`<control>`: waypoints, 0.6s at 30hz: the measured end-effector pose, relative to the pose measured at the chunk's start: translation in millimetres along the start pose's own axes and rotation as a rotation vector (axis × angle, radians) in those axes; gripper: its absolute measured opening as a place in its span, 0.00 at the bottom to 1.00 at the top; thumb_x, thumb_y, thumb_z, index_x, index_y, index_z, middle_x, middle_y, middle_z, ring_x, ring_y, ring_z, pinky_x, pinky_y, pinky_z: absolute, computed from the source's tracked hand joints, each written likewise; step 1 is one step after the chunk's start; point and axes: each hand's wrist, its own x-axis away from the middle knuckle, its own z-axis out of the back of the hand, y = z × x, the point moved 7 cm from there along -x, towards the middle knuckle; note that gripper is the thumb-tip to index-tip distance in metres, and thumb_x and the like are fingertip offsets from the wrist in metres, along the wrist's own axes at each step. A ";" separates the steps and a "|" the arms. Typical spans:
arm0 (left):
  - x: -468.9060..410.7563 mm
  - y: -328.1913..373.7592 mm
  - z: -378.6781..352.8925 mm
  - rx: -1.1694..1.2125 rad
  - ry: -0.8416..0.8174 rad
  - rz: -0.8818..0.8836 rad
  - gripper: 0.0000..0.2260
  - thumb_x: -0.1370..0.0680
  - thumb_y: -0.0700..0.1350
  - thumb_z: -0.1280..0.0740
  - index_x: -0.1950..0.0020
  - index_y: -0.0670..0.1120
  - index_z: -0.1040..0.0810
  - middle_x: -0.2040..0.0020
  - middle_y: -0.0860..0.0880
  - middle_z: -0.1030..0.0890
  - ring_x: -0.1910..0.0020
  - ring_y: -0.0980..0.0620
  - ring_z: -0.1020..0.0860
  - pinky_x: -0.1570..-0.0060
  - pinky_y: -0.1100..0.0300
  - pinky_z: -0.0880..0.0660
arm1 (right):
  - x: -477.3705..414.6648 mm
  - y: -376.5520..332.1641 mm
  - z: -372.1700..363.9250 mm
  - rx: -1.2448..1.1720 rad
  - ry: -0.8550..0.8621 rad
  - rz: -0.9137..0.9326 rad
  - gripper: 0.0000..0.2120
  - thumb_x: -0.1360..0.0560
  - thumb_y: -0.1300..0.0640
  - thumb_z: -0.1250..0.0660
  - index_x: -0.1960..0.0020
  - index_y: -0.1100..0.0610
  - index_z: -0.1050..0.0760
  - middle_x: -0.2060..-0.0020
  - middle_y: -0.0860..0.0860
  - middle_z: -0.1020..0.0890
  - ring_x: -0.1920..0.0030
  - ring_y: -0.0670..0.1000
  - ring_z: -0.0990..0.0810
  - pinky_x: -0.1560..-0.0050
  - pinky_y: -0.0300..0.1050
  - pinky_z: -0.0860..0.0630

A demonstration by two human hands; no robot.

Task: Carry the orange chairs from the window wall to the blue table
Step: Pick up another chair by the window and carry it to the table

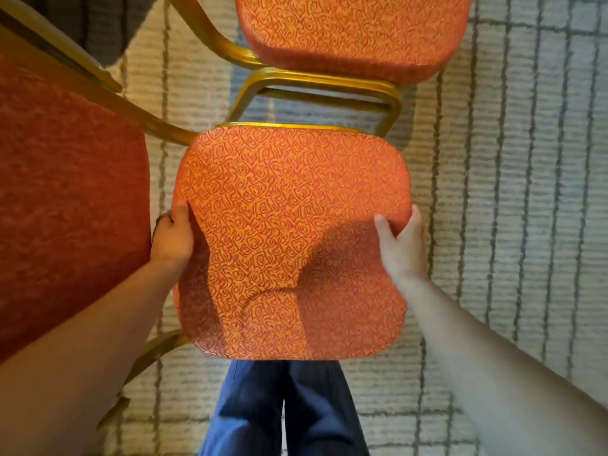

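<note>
Currently your left hand [172, 236] and right hand [403, 245] each clamp one side edge of the orange swirl-patterned padded seat [289, 225] of a gold-tube chair. The thumbs lie on top and the fingers wrap under the rim, out of sight. The seat sits directly ahead of your blue-trousered legs [283, 409], over the cream grey-lined carpet [510, 159]; whether it is off the floor cannot be told. Expect three hazards. A second, darker orange chair [65, 192] stands just left of the seat, so a swing to the left would likely clash the frames. The cushion creases at your left thumb, so the grip bears on soft padding rather than tube and may slip under load. The legs beneath the seat are hidden and could snag the carpet or your shins. The seat fabric is orange with a red maze weave and rounded corners. A gold frame loop [322, 80] lies just behind the seat, and a matching orange pad [355, 28] beyond that is probably the backrest. No blue table is in view.
</note>
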 end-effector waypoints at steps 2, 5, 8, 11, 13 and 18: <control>-2.5 -1.5 0.2 0.015 0.048 0.023 0.29 0.18 0.60 0.51 0.33 0.38 0.27 0.33 0.36 0.27 0.34 0.39 0.29 0.36 0.53 0.35 | -4.6 6.2 -1.5 -0.046 0.008 0.000 0.34 0.22 0.45 0.34 0.23 0.60 0.40 0.30 0.59 0.28 0.31 0.58 0.28 0.35 0.45 0.33; -6.2 -4.9 -0.3 0.067 0.073 0.061 0.32 0.18 0.62 0.52 0.34 0.37 0.26 0.33 0.36 0.27 0.34 0.40 0.29 0.37 0.54 0.35 | -7.8 18.1 -4.6 -0.102 0.009 -0.024 0.32 0.25 0.38 0.33 0.29 0.56 0.32 0.36 0.55 0.22 0.36 0.55 0.24 0.36 0.47 0.29; -5.7 -7.3 -3.7 0.100 0.044 0.081 0.32 0.19 0.63 0.52 0.35 0.40 0.25 0.35 0.40 0.25 0.36 0.44 0.28 0.39 0.58 0.35 | -10.2 27.6 -5.3 -0.168 0.008 -0.094 0.33 0.31 0.32 0.31 0.35 0.53 0.26 0.41 0.51 0.18 0.40 0.53 0.21 0.36 0.49 0.27; -0.1 -10.1 -10.6 0.273 -0.039 0.156 0.30 0.23 0.69 0.46 0.54 0.45 0.18 0.50 0.50 0.19 0.47 0.50 0.22 0.48 0.62 0.29 | -13.8 33.5 -6.4 -0.213 -0.004 -0.136 0.29 0.32 0.33 0.29 0.39 0.51 0.24 0.45 0.48 0.17 0.43 0.52 0.19 0.37 0.49 0.25; -1.6 -14.8 -11.8 0.367 -0.091 0.183 0.31 0.32 0.75 0.41 0.60 0.49 0.16 0.53 0.52 0.16 0.48 0.49 0.18 0.47 0.58 0.24 | -14.7 34.9 -7.7 -0.243 -0.018 -0.162 0.30 0.34 0.32 0.28 0.42 0.52 0.21 0.48 0.47 0.16 0.46 0.49 0.18 0.40 0.47 0.24; -10.2 -18.6 -10.3 0.404 -0.142 0.119 0.28 0.40 0.77 0.39 0.60 0.58 0.14 0.53 0.53 0.14 0.51 0.53 0.17 0.46 0.57 0.23 | -18.8 40.6 -12.0 -0.276 -0.084 -0.200 0.15 0.29 0.37 0.28 0.55 0.48 0.19 0.58 0.40 0.17 0.55 0.40 0.19 0.46 0.41 0.23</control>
